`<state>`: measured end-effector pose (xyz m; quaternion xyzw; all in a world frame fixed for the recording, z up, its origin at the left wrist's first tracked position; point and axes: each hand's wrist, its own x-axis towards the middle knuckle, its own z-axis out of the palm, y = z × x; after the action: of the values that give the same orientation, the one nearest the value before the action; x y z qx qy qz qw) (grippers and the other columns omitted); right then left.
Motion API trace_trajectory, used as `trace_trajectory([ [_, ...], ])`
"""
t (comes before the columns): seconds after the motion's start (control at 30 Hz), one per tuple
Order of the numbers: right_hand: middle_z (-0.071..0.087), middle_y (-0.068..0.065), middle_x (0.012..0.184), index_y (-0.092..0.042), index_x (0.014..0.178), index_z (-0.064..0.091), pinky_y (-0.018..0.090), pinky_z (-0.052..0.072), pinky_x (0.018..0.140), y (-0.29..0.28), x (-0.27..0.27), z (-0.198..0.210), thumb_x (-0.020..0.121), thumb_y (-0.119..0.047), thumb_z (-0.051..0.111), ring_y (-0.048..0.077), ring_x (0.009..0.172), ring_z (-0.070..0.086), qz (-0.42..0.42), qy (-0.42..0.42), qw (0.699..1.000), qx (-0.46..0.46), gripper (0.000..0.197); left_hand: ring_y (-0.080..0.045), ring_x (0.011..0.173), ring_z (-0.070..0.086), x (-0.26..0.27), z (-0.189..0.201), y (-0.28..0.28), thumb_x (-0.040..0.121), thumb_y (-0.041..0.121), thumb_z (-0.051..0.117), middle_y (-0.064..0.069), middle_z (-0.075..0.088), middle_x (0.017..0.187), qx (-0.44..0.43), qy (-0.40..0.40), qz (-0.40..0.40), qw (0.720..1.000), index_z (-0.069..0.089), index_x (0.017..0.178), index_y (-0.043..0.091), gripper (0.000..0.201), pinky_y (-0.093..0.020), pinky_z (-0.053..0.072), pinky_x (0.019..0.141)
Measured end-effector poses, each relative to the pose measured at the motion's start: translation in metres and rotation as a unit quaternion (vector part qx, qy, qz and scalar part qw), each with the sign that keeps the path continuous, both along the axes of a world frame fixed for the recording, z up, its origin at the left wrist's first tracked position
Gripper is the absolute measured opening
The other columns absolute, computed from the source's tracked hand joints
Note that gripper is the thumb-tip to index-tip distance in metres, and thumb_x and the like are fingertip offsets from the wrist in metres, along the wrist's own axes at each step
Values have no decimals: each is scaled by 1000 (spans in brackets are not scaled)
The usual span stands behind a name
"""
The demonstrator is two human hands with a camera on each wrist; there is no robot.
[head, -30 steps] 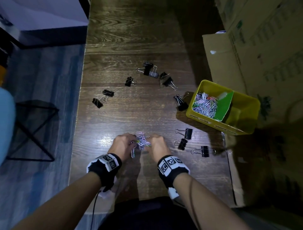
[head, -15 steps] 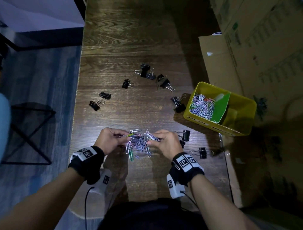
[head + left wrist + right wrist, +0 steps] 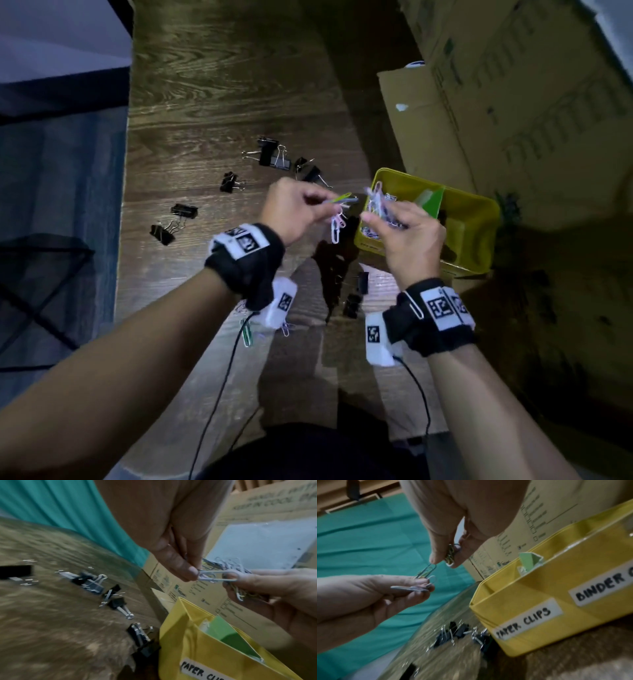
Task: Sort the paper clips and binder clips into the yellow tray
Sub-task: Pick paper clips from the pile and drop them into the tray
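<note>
Both hands are raised over the near-left corner of the yellow tray [image 3: 479, 212], which a green divider [image 3: 432, 202] splits in two. My left hand [image 3: 329, 202] pinches a few coloured paper clips [image 3: 342, 200], with some dangling. My right hand [image 3: 371, 212] grips a tangled bunch of paper clips [image 3: 376, 202] above the compartment labelled PAPER CLIPS [image 3: 523, 622]. In the left wrist view one long clip [image 3: 217, 576] spans between both hands. Black binder clips [image 3: 270, 157] lie scattered on the wooden table [image 3: 205, 102]. A few loose paper clips [image 3: 247, 334] lie below my left wrist.
Cardboard boxes [image 3: 513, 102] stand against the tray's far and right sides. More binder clips [image 3: 356, 294] lie near the tray's front. The table's left edge drops to a floor with a black stool frame [image 3: 41, 274].
Both hands have lifted the bunch of paper clips off the table and carried it up and right to the tray. A few clips stayed on the table.
</note>
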<state>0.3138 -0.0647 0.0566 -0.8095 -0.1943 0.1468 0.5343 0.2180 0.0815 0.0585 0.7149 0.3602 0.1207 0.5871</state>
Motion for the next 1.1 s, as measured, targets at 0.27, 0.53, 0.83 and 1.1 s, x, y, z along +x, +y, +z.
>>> trace_trajectory([
  [0.27,73,6,100,-14,108,72,14,43,83,7,53,-9,79,-27,76,15,92,65,-105,8,983,-152,31,-23,91,62,86,-3,-33,83,22,66,-12,71,93,233,115,-102,960,73,96,14,16,-25,45,82],
  [0.53,62,12,119,-14,116,66,20,40,77,6,60,-15,90,-21,60,28,108,58,22,17,955,-295,28,-29,85,63,96,-15,-35,84,21,56,-13,67,96,237,185,-255,919,69,108,24,28,-32,50,83],
  [0.83,65,-1,99,-16,110,69,27,53,82,2,13,-9,87,-15,63,10,85,60,162,-94,978,-90,24,-21,92,66,-2,-28,26,86,13,61,-9,70,105,295,152,-225,916,68,107,11,22,-17,40,79],
  [1.1,74,-3,88,-19,90,74,21,50,77,-10,-86,-60,82,-25,71,9,78,65,554,36,771,-313,10,-23,142,5,-140,-105,3,92,46,33,-9,14,154,283,300,-321,853,23,145,9,65,-50,15,115],
])
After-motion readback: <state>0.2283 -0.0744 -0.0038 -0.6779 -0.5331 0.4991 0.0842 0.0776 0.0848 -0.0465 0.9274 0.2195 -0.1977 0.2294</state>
